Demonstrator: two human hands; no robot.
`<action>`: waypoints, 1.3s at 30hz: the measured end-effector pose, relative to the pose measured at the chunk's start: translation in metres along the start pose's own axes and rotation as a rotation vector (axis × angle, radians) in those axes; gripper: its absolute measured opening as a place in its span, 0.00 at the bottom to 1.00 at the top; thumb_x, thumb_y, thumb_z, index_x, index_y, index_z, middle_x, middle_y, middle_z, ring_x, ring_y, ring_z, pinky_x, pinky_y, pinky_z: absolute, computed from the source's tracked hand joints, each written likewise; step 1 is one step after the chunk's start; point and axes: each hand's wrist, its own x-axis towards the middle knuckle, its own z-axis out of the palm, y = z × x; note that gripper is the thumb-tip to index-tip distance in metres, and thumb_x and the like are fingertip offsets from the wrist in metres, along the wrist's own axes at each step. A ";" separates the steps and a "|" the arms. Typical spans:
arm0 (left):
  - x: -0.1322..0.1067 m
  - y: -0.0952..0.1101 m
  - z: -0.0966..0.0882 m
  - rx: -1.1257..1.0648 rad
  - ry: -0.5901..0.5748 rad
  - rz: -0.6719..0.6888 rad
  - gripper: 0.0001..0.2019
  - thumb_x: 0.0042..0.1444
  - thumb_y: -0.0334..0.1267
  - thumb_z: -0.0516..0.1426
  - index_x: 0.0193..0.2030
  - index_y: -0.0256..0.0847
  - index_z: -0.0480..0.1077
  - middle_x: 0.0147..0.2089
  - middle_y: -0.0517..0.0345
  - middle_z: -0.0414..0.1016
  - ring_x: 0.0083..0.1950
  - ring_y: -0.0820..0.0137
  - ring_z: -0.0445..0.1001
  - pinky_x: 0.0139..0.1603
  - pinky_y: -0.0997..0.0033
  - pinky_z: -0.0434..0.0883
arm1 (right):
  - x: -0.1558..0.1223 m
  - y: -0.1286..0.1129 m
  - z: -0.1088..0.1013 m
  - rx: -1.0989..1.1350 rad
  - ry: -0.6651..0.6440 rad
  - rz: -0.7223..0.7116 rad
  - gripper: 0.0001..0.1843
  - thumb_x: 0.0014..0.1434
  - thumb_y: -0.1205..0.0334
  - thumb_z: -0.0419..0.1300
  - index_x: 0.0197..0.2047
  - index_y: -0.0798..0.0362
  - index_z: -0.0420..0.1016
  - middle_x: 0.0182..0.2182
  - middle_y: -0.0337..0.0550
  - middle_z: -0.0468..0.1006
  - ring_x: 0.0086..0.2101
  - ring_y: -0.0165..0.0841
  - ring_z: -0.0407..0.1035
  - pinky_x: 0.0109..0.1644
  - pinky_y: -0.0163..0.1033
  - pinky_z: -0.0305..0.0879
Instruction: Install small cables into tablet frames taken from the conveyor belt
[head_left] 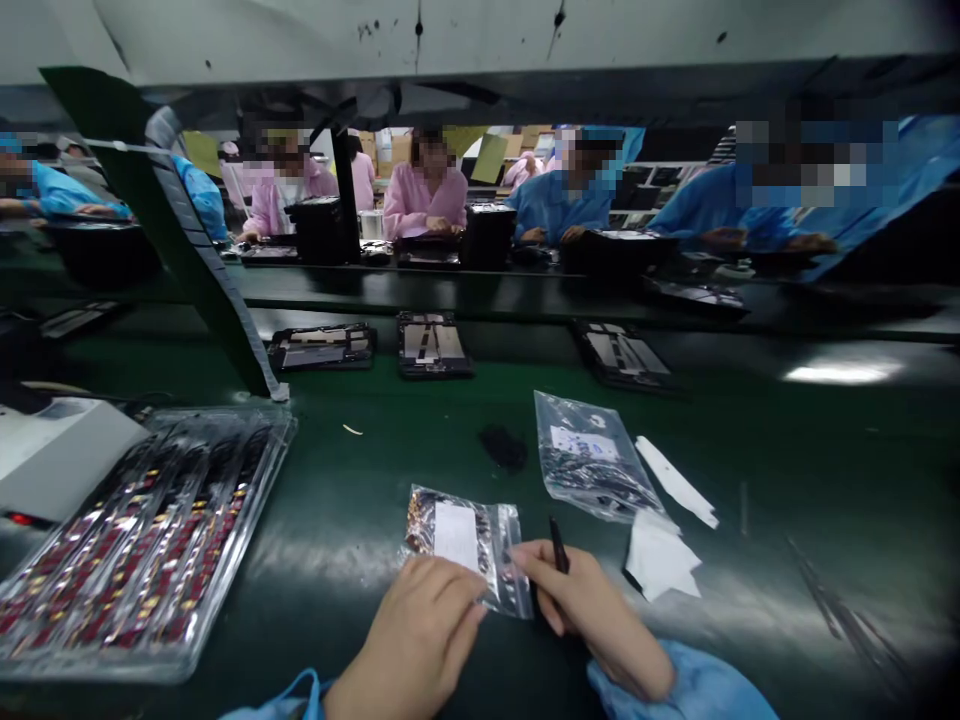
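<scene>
A small clear zip bag with a white label and small shiny copper-coloured parts lies in front of me on the green bench. My left hand has its fingers closed on the bag's near edge. At the bag's right, zip end is my right hand, thumb and forefinger touching the plastic. A slim black tool sticks up from the right hand's grip; its lower end is hidden, so I cannot tell whether it is a pen or tweezers. Behind the right hand lies a larger clear bag of dark parts with handwriting on its label.
A clear tray of red and gold parts sits at left beside a white box. White paper pieces and a dark clump lie near the bags. Device frames rest farther back. Co-workers sit opposite.
</scene>
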 end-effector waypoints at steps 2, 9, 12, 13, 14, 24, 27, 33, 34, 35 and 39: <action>0.001 0.001 0.003 -0.069 -0.052 -0.052 0.10 0.62 0.30 0.49 0.48 0.40 0.67 0.43 0.53 0.75 0.44 0.65 0.72 0.47 0.63 0.70 | -0.002 -0.004 0.002 0.005 -0.016 -0.022 0.30 0.44 0.33 0.59 0.27 0.56 0.70 0.09 0.33 0.64 0.12 0.22 0.49 0.21 0.32 0.44; 0.004 0.006 0.004 -0.272 -0.139 -0.469 0.08 0.56 0.39 0.58 0.40 0.39 0.70 0.40 0.54 0.74 0.41 0.65 0.71 0.41 0.68 0.66 | -0.012 -0.009 0.037 0.078 -0.181 -0.109 0.31 0.40 0.30 0.62 0.23 0.53 0.63 0.15 0.32 0.64 0.13 0.20 0.50 0.18 0.31 0.46; 0.005 0.008 0.003 -0.279 -0.168 -0.565 0.08 0.53 0.40 0.61 0.32 0.38 0.69 0.34 0.55 0.73 0.35 0.67 0.70 0.36 0.71 0.63 | -0.014 -0.006 0.051 0.141 -0.233 -0.087 0.33 0.38 0.28 0.61 0.22 0.51 0.60 0.13 0.29 0.58 0.13 0.20 0.48 0.16 0.31 0.44; 0.005 0.009 0.002 -0.282 -0.177 -0.572 0.07 0.53 0.38 0.61 0.31 0.38 0.68 0.33 0.56 0.73 0.35 0.67 0.69 0.36 0.71 0.62 | -0.015 -0.006 0.053 0.156 -0.243 -0.084 0.33 0.38 0.28 0.61 0.22 0.51 0.59 0.13 0.29 0.58 0.14 0.20 0.48 0.16 0.31 0.43; 0.005 0.009 0.002 -0.284 -0.186 -0.574 0.06 0.53 0.37 0.60 0.31 0.38 0.68 0.33 0.55 0.73 0.35 0.67 0.69 0.36 0.72 0.62 | -0.015 -0.006 0.054 0.170 -0.247 -0.091 0.33 0.39 0.29 0.61 0.22 0.51 0.59 0.14 0.30 0.59 0.14 0.20 0.47 0.17 0.30 0.42; 0.000 0.011 -0.009 -0.318 -0.192 -0.436 0.14 0.61 0.37 0.46 0.28 0.39 0.67 0.30 0.53 0.74 0.32 0.68 0.70 0.33 0.72 0.61 | -0.020 -0.005 0.050 0.369 -0.334 -0.212 0.28 0.49 0.37 0.62 0.23 0.52 0.58 0.14 0.28 0.56 0.17 0.20 0.44 0.21 0.31 0.39; 0.003 0.012 -0.008 -0.533 -0.133 -0.544 0.16 0.61 0.43 0.48 0.27 0.39 0.68 0.29 0.54 0.75 0.31 0.70 0.70 0.32 0.74 0.63 | -0.024 -0.009 0.051 0.433 -0.375 -0.137 0.28 0.48 0.37 0.63 0.25 0.53 0.58 0.14 0.28 0.56 0.16 0.19 0.42 0.21 0.31 0.37; 0.008 0.014 -0.003 -0.830 0.077 -0.655 0.16 0.57 0.46 0.53 0.24 0.39 0.67 0.25 0.57 0.74 0.29 0.70 0.72 0.33 0.74 0.67 | -0.027 -0.024 0.053 0.497 -0.335 -0.097 0.27 0.45 0.39 0.66 0.25 0.53 0.59 0.14 0.27 0.57 0.16 0.18 0.42 0.21 0.30 0.37; 0.008 0.012 -0.004 -0.815 0.144 -0.654 0.15 0.56 0.46 0.54 0.23 0.39 0.67 0.24 0.57 0.73 0.29 0.70 0.72 0.33 0.74 0.67 | -0.027 -0.025 0.053 0.500 -0.327 -0.107 0.27 0.45 0.40 0.66 0.25 0.53 0.59 0.14 0.27 0.58 0.16 0.18 0.42 0.21 0.31 0.37; 0.007 0.010 -0.007 -0.784 0.233 -0.671 0.15 0.56 0.46 0.54 0.23 0.39 0.68 0.24 0.58 0.73 0.29 0.70 0.72 0.32 0.74 0.67 | -0.027 -0.025 0.052 0.505 -0.316 -0.120 0.27 0.46 0.41 0.66 0.24 0.53 0.59 0.13 0.28 0.58 0.15 0.18 0.42 0.21 0.31 0.37; 0.007 -0.001 -0.017 -0.641 0.532 -0.776 0.16 0.54 0.49 0.55 0.24 0.39 0.68 0.19 0.61 0.68 0.22 0.73 0.67 0.25 0.77 0.64 | -0.024 -0.026 0.047 0.389 -0.201 -0.194 0.26 0.50 0.40 0.63 0.22 0.52 0.57 0.12 0.29 0.58 0.15 0.20 0.44 0.21 0.32 0.40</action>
